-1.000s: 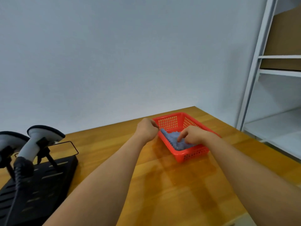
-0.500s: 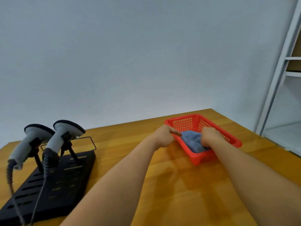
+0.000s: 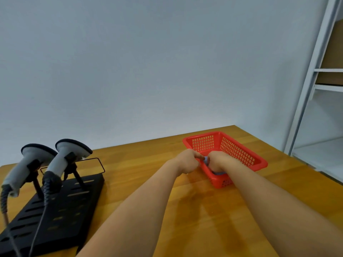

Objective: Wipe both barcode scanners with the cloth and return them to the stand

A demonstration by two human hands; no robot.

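Wooden table [image 3: 141,169] spans the view, far edge against a plain wall, right corner near a white shelving unit [image 3: 308,101]. On the left, the black stand [image 3: 61,206] carries both barcode scanners, left scanner [image 3: 24,164] and right scanner [image 3: 63,160], side by side on their cradles, heads up, cables trailing toward the near edge; neither appears wiped yet. Right of centre sits the red basket [image 3: 239,153], its right side close to the table's right edge. Both hands meet at its near-left corner: left hand [image 3: 187,162] curled against the rim, forefinger extended over it; right hand [image 3: 219,162] reaching inside, fingers closed down on the blue cloth [image 3: 218,172] (only slivers show between and under the hands, so how much is gathered cannot be told). Step in hand, as judged: lifting the cloth out. Best done by steadying the light basket with the left hand while the right draws the cloth straight up, clear of the mesh wall so it does not snag or drag the basket toward the edge. Open room: bare tabletop between basket and stand gives a free path leftward; mind the cables when reaching for a scanner.
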